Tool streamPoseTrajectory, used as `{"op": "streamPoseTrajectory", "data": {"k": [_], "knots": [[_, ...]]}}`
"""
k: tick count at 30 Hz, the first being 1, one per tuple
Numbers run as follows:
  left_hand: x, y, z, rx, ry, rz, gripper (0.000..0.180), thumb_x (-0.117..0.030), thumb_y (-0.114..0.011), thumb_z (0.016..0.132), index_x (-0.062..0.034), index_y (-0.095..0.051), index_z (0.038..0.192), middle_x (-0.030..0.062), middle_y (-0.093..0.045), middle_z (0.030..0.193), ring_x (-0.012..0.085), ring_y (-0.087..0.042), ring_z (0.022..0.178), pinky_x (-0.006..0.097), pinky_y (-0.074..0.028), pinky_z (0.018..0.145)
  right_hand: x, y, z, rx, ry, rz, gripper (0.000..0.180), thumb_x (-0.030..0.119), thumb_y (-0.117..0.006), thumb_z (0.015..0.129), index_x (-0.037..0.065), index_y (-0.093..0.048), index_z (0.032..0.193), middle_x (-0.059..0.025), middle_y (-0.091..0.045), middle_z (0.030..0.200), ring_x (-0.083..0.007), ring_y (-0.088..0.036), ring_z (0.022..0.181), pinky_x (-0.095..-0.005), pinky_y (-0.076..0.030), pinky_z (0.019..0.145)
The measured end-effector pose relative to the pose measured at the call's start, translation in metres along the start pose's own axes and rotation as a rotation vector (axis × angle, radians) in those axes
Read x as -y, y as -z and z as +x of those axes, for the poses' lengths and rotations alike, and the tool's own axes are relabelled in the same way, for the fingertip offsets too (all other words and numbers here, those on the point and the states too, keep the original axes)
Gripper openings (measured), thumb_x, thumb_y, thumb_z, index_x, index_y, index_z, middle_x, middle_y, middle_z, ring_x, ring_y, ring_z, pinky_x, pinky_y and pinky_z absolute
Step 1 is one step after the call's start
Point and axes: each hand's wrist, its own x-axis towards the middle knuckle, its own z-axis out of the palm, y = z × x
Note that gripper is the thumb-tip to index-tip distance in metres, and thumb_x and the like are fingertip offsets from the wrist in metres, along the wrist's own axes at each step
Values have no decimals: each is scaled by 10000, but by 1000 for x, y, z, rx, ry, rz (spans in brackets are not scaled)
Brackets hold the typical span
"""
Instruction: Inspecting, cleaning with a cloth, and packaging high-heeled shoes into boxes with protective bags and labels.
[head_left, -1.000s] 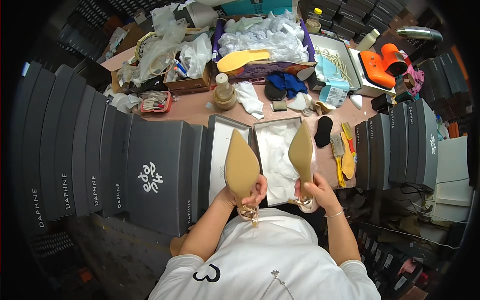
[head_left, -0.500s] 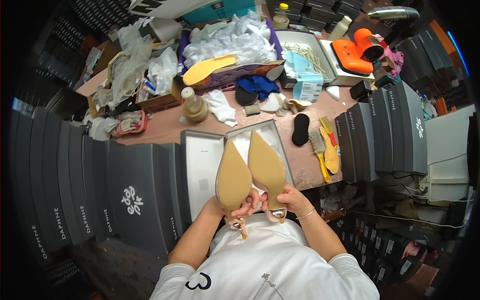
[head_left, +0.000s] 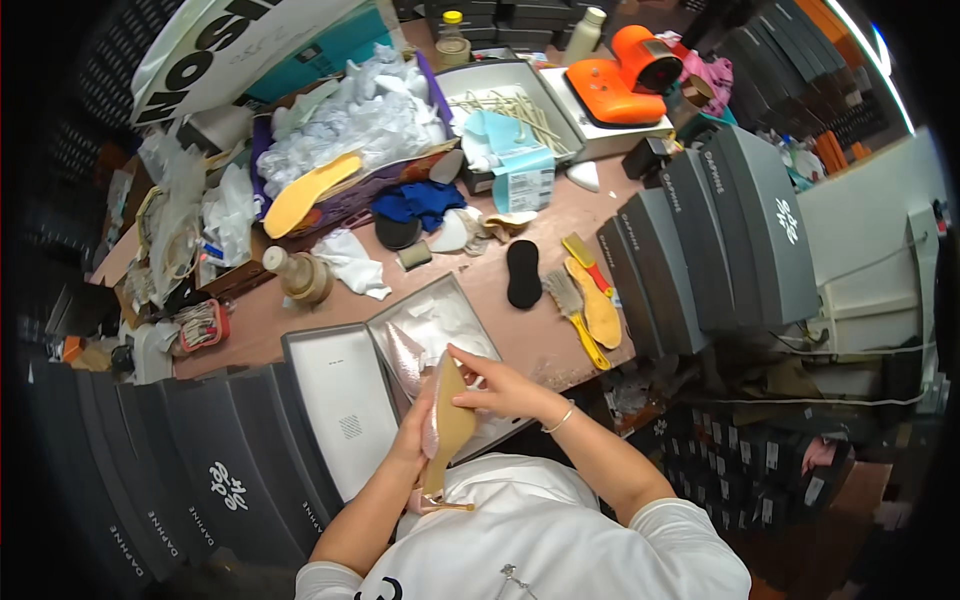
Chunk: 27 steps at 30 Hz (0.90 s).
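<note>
In front of my chest, my left hand [head_left: 412, 432] is closed around a pointed high-heeled shoe [head_left: 455, 420], pink and shiny with a tan sole. Its sole faces right and its heel hangs low by my shirt. My right hand [head_left: 500, 386] grips the toe end, thumb on the sole and fingers over the tip. A matching second shoe [head_left: 404, 358] shows just beyond, toe up over the open shoebox [head_left: 478, 318]; I cannot tell whether it rests there or is held. White tissue paper [head_left: 440, 308] fills part of the box, and its pale lid [head_left: 340, 390] lies open to the left.
Grey shoeboxes stand in rows at left [head_left: 215, 450] and right [head_left: 735, 240]. On the pink table are a yellow-handled brush [head_left: 577, 320], a black pad [head_left: 523, 274], a pump bottle [head_left: 300, 277] and a white cloth [head_left: 352, 262]. A purple-edged box of plastic wrap [head_left: 350, 125] sits behind.
Both shoes were side by side in my hands, soles up. One has moved beyond, over the box; the other is turned sideways, with my right hand shifted to its toe. The view has turned.
</note>
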Motion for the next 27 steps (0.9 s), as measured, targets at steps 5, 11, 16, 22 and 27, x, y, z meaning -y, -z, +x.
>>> {"op": "streamPoseTrajectory", "data": {"k": [5, 11, 16, 22, 27], "knots": [[-13, 2, 15, -60, 202, -90, 544, -374, -441, 899, 57, -494, 1226, 222, -620, 1068, 310, -642, 912, 360, -543, 792, -23, 89, 33, -515, 206, -557, 444, 171, -689, 794, 0, -570, 1185, -150, -607, 925, -271, -603, 795, -343, -492, 702], [-5, 23, 13, 58, 196, -238, 580, -395, -404, 887, 61, -481, 1236, 255, -580, 1122, 385, -602, 980, 517, -517, 824, -11, 155, 121, -708, 276, -1002, 385, 224, -698, 762, 36, -606, 1085, -133, -584, 1068, -317, -522, 1033, -414, -400, 874], [7, 23, 4, 29, 143, -362, 597, -385, -434, 901, 45, -410, 1313, 260, -505, 1257, 373, -555, 1101, 530, -491, 899, -52, 183, 153, -696, 298, -1076, 206, 186, -609, 809, 59, -591, 970, -69, -601, 934, -262, -545, 938, -385, -380, 873], [-7, 33, -11, 14, 30, -458, 593, -451, -431, 905, 2, -465, 1286, 223, -567, 1182, 350, -599, 1016, 503, -514, 849, 29, 71, 61, 275, 60, 45, 196, 170, -499, 891, 32, -566, 1012, 23, -545, 783, -87, -506, 743, -264, -431, 628], [-23, 14, -31, -14, -60, -417, 527, -426, -444, 917, -28, -482, 1259, 156, -596, 1129, 265, -641, 918, 398, -559, 784, 43, -41, 35, -176, 228, -412, 420, 215, -595, 867, 25, -479, 1224, -185, -524, 1166, -342, -552, 1015, -385, -456, 866]]}}
